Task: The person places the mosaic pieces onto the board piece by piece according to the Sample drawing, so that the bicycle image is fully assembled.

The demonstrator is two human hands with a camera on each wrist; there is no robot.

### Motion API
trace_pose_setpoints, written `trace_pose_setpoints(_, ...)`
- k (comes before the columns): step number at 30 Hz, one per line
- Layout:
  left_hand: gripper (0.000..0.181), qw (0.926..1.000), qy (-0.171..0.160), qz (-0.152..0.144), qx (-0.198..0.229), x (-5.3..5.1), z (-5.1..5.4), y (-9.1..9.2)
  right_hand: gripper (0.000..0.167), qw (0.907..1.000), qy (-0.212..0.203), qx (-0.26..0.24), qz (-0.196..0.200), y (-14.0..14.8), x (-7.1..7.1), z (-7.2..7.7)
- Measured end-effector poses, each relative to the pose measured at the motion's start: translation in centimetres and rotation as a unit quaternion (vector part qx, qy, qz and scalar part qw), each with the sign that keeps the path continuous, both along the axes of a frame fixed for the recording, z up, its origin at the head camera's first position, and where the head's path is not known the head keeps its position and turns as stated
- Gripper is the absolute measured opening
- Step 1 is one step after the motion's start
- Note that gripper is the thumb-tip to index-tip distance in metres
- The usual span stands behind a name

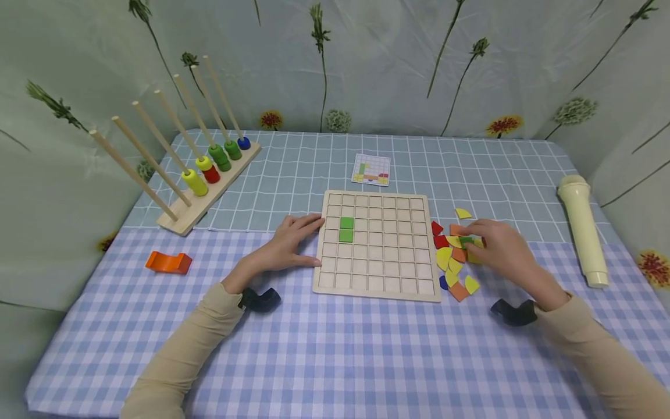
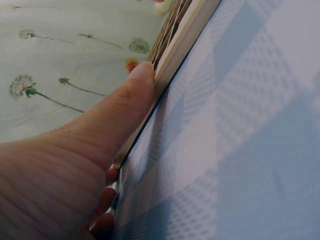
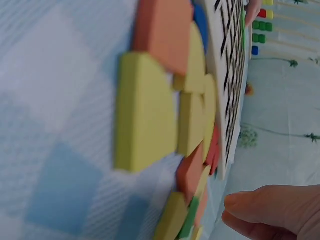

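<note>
The left hand (image 1: 290, 244) rests at the left edge of a wooden grid board (image 1: 377, 295), its fingers and thumb spread and touching the rim. In the left wrist view, the thumb (image 2: 120, 107) presses on the board's side. Two green squares (image 1: 346, 235) sit one behind the other in the grid. Right of the board, the right hand (image 1: 502, 247) hovers over a pile of coloured pieces, thumb and fingers bent above a green piece (image 3: 189, 220). A gap shows between its fingertips and that piece in the right wrist view. Around it lie yellow quarter-rounds (image 3: 145, 112) and orange squares (image 1: 458, 291).
A pattern card (image 1: 371, 170) lies behind the board. A peg stand (image 1: 191, 212) with coloured rings is at the back left, near an orange bridge-shaped block (image 1: 168, 263). The cream cylinder (image 1: 583, 233) lies at the right. Red pieces (image 1: 441, 241) adjoin the board's right edge.
</note>
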State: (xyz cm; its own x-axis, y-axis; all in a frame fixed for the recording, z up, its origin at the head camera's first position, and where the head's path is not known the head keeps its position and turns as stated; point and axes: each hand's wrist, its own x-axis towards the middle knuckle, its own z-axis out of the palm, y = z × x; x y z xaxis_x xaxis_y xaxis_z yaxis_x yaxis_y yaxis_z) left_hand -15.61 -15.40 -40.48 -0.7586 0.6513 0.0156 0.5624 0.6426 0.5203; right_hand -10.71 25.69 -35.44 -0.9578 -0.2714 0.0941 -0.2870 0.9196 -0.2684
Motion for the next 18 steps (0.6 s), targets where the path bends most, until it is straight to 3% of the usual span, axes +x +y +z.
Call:
trace_pose_setpoints(6,0.091,1.0000,-0.005,0.004,-0.001,-0.07,-0.06,-0.01,0.026,0.9987,-0.038,0.029,-0.020,0.51,-0.40,-0.34)
trace_pose_setpoints(18,0.090,1.0000,-0.006,0.004,-0.001,-0.07,-0.10,-0.01,0.028,0.9959,-0.077,0.036,-0.031,0.86,-0.82,-0.74)
